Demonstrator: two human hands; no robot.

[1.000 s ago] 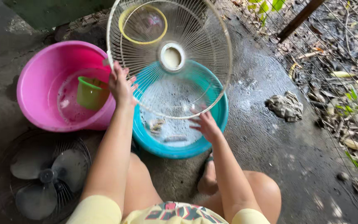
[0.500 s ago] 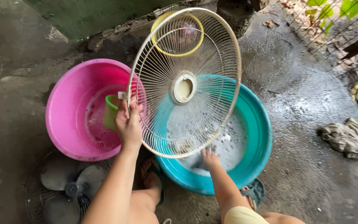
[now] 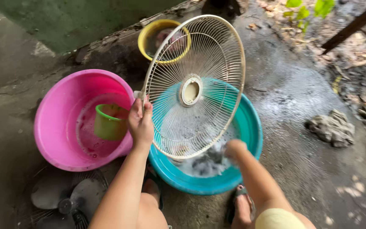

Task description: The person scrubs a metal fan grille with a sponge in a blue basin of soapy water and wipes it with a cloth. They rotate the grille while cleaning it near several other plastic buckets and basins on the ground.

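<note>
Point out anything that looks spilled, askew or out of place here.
The fan guard is held tilted over the teal basin by the left hand. Soapy water has spread across the concrete floor right of the basin. A crumpled rag lies there. A fan blade lies beside the pink basin.

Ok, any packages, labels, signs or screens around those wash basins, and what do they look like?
None that can be made out.
Nearest thing to a label: the round cream plastic hub plate at the centre of the white wire fan guard; no marking shows on it from this side.
</note>
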